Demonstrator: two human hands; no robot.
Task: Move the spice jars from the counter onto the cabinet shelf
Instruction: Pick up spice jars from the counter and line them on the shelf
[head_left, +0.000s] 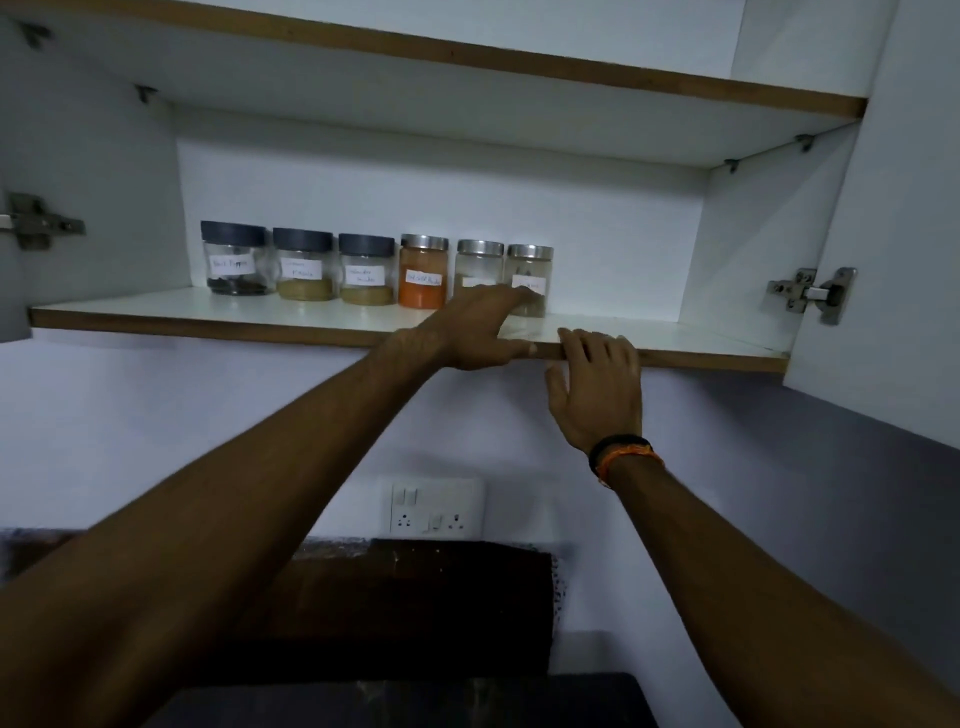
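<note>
Several labelled spice jars stand in a row on the cabinet shelf (208, 312). From the left come three dark-lidded jars (236, 258), then an orange-filled steel-lidded jar (423, 273), then two more steel-lidded jars. My left hand (480, 327) reaches over the shelf edge, and its fingertips touch the base of the rightmost jar (530, 270). It hides the lower part of the jar beside it (479, 262). My right hand (597, 389) rests with its fingers hooked over the shelf's front edge and holds no jar.
Both cabinet doors stand open, with a hinge at the left (36, 221) and another at the right (813, 293). An upper shelf (519, 60) runs above. A wall switch plate (436, 506) and the dark counter (415, 701) lie below.
</note>
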